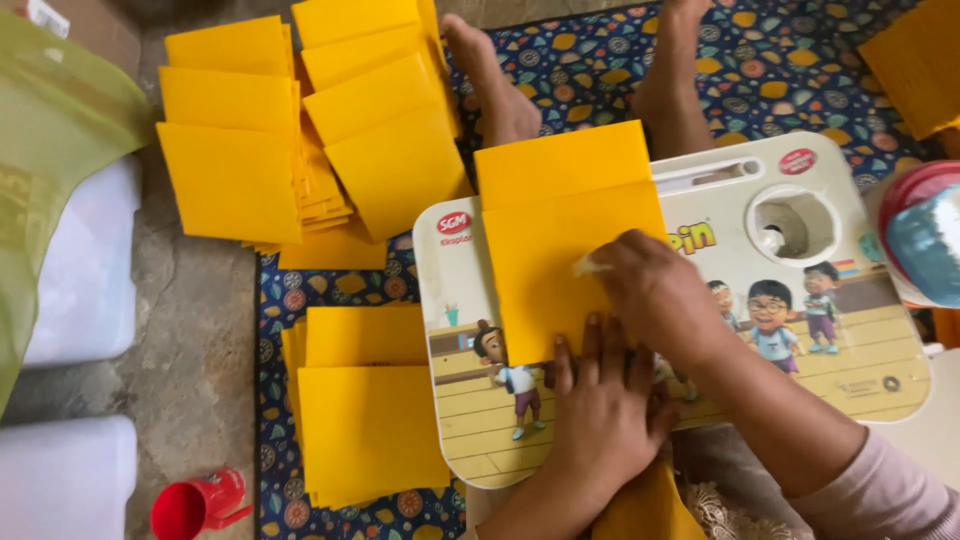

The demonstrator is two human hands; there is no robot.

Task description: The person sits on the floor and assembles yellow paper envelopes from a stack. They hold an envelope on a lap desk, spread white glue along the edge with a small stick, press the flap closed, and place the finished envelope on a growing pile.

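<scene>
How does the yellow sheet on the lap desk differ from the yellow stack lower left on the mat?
The yellow sheet lies folded on the lap desk, under both hands; the yellow stack holds many sheets, untouched on the mat. Both are the same plain yellow.

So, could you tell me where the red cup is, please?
The red cup lies on its side at the bottom left of the head view, on the stone floor just left of the mat's edge, below the yellow sheets.
</scene>
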